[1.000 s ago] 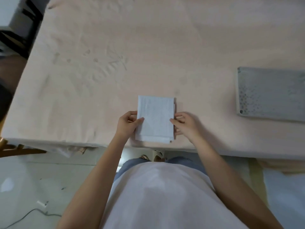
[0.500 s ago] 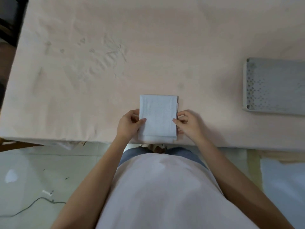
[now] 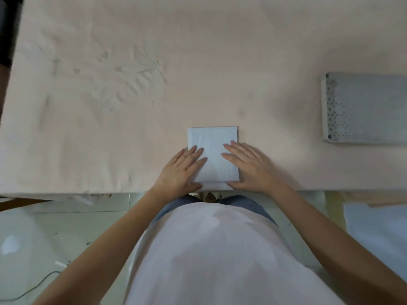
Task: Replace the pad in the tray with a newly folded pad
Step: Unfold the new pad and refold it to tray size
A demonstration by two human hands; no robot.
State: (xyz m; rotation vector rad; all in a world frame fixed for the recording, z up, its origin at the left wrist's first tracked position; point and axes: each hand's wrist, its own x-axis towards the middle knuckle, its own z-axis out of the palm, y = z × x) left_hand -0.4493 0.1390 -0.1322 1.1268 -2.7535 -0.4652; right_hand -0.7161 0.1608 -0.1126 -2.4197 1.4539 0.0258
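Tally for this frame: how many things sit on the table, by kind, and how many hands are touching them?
Folded white pad: 1, under the flat left hand and right hand
Grey perforated tray: 1, untouched, at the right edge
Hands: 2
Total on the table: 2 things

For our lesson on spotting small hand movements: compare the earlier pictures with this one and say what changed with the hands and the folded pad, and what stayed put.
Both hands let go of the pad's side edges. The left hand and right hand now lie flat, fingers straight, pressing on top of the folded pad. The pad stayed at the near edge of the table, and the tray stayed at the right.
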